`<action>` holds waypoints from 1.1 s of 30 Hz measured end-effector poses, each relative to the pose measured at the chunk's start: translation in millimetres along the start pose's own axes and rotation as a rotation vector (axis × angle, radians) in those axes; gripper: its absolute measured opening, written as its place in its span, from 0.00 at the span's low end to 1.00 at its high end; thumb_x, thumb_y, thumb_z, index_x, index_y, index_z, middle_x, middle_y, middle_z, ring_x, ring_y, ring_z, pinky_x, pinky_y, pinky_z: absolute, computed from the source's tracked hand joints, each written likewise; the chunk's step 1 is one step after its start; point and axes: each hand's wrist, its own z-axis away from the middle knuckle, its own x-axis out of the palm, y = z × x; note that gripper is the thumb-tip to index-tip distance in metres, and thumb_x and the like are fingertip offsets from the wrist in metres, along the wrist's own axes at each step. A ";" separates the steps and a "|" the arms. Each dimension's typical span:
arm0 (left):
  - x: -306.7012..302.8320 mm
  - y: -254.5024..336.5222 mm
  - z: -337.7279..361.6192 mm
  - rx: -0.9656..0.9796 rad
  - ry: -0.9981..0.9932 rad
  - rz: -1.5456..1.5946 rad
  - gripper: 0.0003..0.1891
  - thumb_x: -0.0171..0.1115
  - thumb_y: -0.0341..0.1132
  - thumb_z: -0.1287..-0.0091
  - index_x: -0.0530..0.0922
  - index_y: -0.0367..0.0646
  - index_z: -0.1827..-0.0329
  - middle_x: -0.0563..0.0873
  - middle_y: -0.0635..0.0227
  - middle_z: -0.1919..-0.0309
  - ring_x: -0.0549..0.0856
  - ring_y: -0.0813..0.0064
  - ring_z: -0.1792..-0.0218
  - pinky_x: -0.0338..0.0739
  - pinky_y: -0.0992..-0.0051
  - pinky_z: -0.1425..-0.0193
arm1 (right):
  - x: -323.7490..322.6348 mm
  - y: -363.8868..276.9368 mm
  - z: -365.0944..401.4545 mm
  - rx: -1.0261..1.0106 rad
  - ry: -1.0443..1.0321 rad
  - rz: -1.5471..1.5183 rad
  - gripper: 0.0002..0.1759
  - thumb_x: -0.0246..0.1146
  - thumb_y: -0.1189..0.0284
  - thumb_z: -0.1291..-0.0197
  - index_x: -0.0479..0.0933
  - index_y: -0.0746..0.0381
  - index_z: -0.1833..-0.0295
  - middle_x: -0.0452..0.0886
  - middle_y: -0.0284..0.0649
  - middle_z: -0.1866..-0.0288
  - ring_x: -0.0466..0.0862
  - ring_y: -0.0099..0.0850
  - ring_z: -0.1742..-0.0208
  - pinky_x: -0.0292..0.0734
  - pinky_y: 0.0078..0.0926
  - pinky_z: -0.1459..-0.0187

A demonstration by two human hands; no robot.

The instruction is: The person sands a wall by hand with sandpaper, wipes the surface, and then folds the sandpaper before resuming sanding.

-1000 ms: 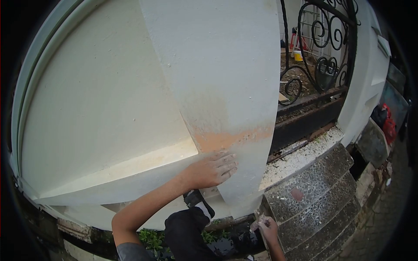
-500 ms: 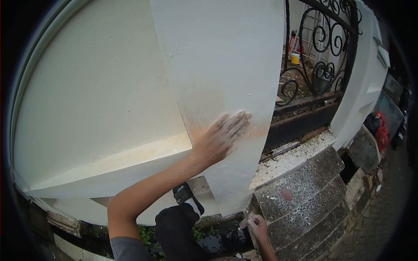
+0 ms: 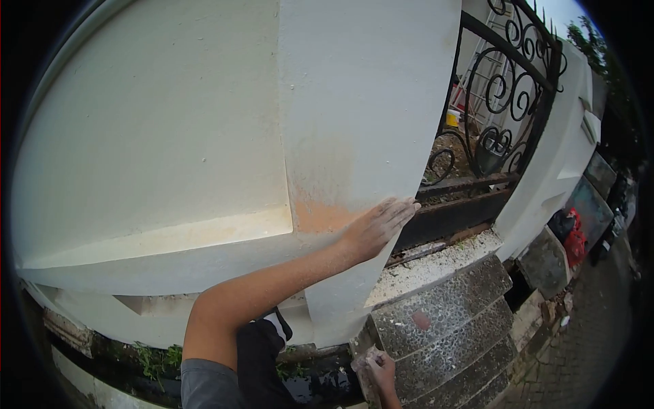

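My left hand (image 3: pixel 380 228), dusted with white powder, lies flat with its fingers stretched out at the right edge of the white wall pillar (image 3: pixel 364 88). Its fingertips reach the corner beside the gate. An orange-brown patch (image 3: pixel 320 217) with a paler stain above it shows on the pillar, just left of the hand. Low in front of the steps, my right hand (image 3: pixel 383 371) is closed on a small crumpled pale-grey piece (image 3: pixel 365 359). What that piece is made of is too small to tell.
A black wrought-iron gate (image 3: pixel 463 211) stands right of the pillar. Speckled stone steps (image 3: pixel 443 303) descend below it. A water-filled ditch (image 3: pixel 320 385) runs under the wall. A ladder, a bucket (image 3: pixel 489 155) and red bags (image 3: pixel 575 238) are farther off.
My left hand has slid right across the pillar to its edge, uncovering more of the orange-brown patch. The view has shifted. My right hand still grips the pale-grey piece.
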 end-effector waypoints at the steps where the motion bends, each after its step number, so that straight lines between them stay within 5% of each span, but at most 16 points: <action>1: -1.7 2.0 -1.1 -0.031 0.026 0.027 0.27 0.50 0.34 0.43 0.64 0.35 0.38 0.57 0.64 0.32 0.53 0.69 0.31 0.44 0.64 0.28 | -1.6 1.6 0.3 0.010 0.006 -0.020 0.08 0.59 0.81 0.48 0.74 0.65 0.61 0.78 0.32 0.67 0.78 0.19 0.65 0.73 0.18 0.62; 5: 6.4 19.1 18.7 0.046 -0.070 0.135 0.21 0.54 0.34 0.47 0.75 0.34 0.50 0.70 0.60 0.40 0.60 0.67 0.34 0.45 0.63 0.29 | 2.6 -13.4 4.5 0.006 0.050 -0.068 0.11 0.58 0.82 0.48 0.72 0.65 0.58 0.77 0.32 0.66 0.78 0.20 0.67 0.75 0.18 0.64; 7: 0.8 26.3 34.0 0.153 -0.613 0.324 0.15 0.58 0.36 0.50 0.79 0.38 0.61 0.81 0.57 0.57 0.74 0.61 0.46 0.59 0.64 0.36 | -0.3 -14.2 0.4 -0.039 0.048 -0.087 0.11 0.57 0.83 0.48 0.70 0.65 0.57 0.76 0.33 0.65 0.78 0.20 0.67 0.75 0.18 0.64; 9: -16.6 35.5 50.0 -0.118 -0.755 0.585 0.11 0.61 0.38 0.50 0.79 0.40 0.69 0.83 0.58 0.70 0.81 0.55 0.62 0.72 0.63 0.50 | -0.6 -14.9 -5.9 -0.101 0.019 -0.099 0.11 0.56 0.84 0.46 0.69 0.63 0.57 0.76 0.33 0.65 0.78 0.20 0.66 0.74 0.18 0.63; 12: -42.4 35.5 64.7 -0.240 -0.725 0.678 0.11 0.59 0.37 0.46 0.78 0.39 0.66 0.82 0.55 0.73 0.81 0.51 0.68 0.74 0.60 0.62 | 21.2 -74.3 -0.6 0.079 0.012 -0.319 0.10 0.53 0.85 0.45 0.69 0.64 0.58 0.75 0.34 0.66 0.78 0.21 0.66 0.75 0.18 0.63; 18: -46.7 40.9 95.0 -0.591 -0.289 1.159 0.15 0.54 0.37 0.42 0.77 0.35 0.57 0.82 0.52 0.62 0.83 0.61 0.63 0.74 0.67 0.56 | 49.4 -138.2 -24.3 -0.216 -0.048 -0.373 0.10 0.51 0.82 0.44 0.68 0.65 0.55 0.77 0.41 0.59 0.80 0.29 0.62 0.80 0.27 0.64; 21: -61.8 27.0 90.9 -0.810 -0.444 1.448 0.20 0.51 0.42 0.35 0.73 0.36 0.47 0.82 0.58 0.58 0.81 0.70 0.60 0.73 0.71 0.52 | 63.2 -173.1 -28.2 -0.297 -0.089 -0.521 0.12 0.51 0.83 0.45 0.67 0.66 0.54 0.76 0.43 0.58 0.80 0.32 0.60 0.80 0.29 0.64; 25: -72.8 23.9 90.8 -1.055 -0.348 1.702 0.18 0.52 0.40 0.35 0.74 0.34 0.49 0.82 0.61 0.59 0.82 0.73 0.61 0.73 0.75 0.53 | 80.1 -203.7 -19.2 -0.338 -0.131 -0.599 0.09 0.53 0.84 0.45 0.66 0.65 0.58 0.76 0.41 0.59 0.79 0.26 0.61 0.80 0.28 0.62; 33: -70.5 24.1 95.1 -0.819 -0.298 1.608 0.12 0.58 0.34 0.39 0.79 0.34 0.58 0.83 0.67 0.69 0.80 0.81 0.67 0.73 0.79 0.58 | 87.5 -190.6 -20.8 -0.332 -0.203 -0.589 0.09 0.54 0.82 0.44 0.66 0.66 0.57 0.76 0.41 0.58 0.78 0.28 0.59 0.78 0.30 0.58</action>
